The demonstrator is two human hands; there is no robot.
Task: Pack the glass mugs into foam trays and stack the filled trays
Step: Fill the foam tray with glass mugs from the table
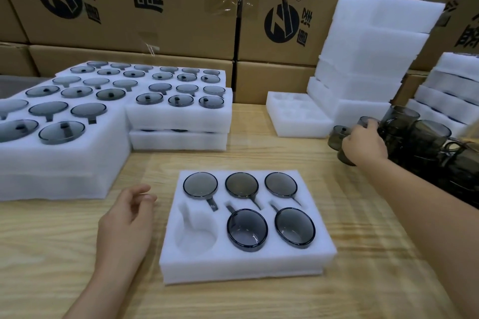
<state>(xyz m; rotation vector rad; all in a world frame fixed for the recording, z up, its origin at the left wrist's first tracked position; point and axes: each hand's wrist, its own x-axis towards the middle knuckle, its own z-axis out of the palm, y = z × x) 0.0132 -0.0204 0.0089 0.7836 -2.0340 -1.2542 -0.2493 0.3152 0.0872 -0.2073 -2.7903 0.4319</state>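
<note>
Foam tray (246,261): is showing plain white.
Packed mugs (247,230): are showing smoky blue-grey glass with darker rims.
Loose mugs (427,137): are looking darker, a brownish olive-grey.
Filled trays (64,163): are showing white foam dotted with grey glass circles.
Empty trays (368,59): are showing plain white.
Table (363,280): is showing pale yellow wood with streaked grain.
Cardboard boxes (129,8): are showing tan brown with black characters and round black logos.

A light wooden table (39,254) fills the front. Behind it, big brown cardboard boxes (124,21) with black writing are stacked like a wall.
</note>
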